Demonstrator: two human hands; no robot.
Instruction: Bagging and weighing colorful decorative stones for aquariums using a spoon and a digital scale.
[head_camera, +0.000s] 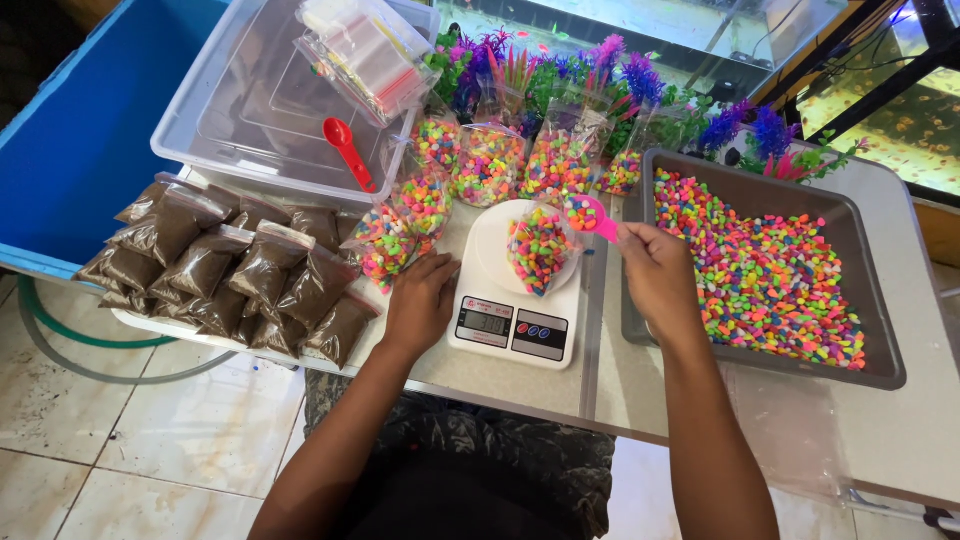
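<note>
A white kitchen scale (515, 300) sits at the middle of the tabletop (880, 430), and everything else is placed around it. On its round platform stands a small clear bag (540, 250) partly filled with neon-coloured gravel, its mouth open upward. The right hand (655, 275), just to the right of the scale, is clenched around the handle of a pink scoop (590, 215), whose bowl, loaded with coloured gravel, is held just above the upper right edge of the bag. The left hand (420, 300) lies flat and released on the tabletop, touching the left side of the scale, fingers pointing away from the person and gripping nothing. Right of the scale, beyond the scooping hand, a grey tray (885, 375) holds a deep layer of the same multicoloured gravel. Behind the scale stand several filled gravel bags (488, 165) in a loose cluster, and behind those a row of purple, pink and green plastic plants (600, 70). To the left of the scale lies a heap of small clear bags of brown granules (235, 270), overlapping one another. Behind that heap, up and left of the scale, a clear plastic bin (250, 110) carries a red scoop (348, 150) and a bundle of empty zip bags (360, 55). Farther left of the bin is a blue tub (70, 140).
</note>
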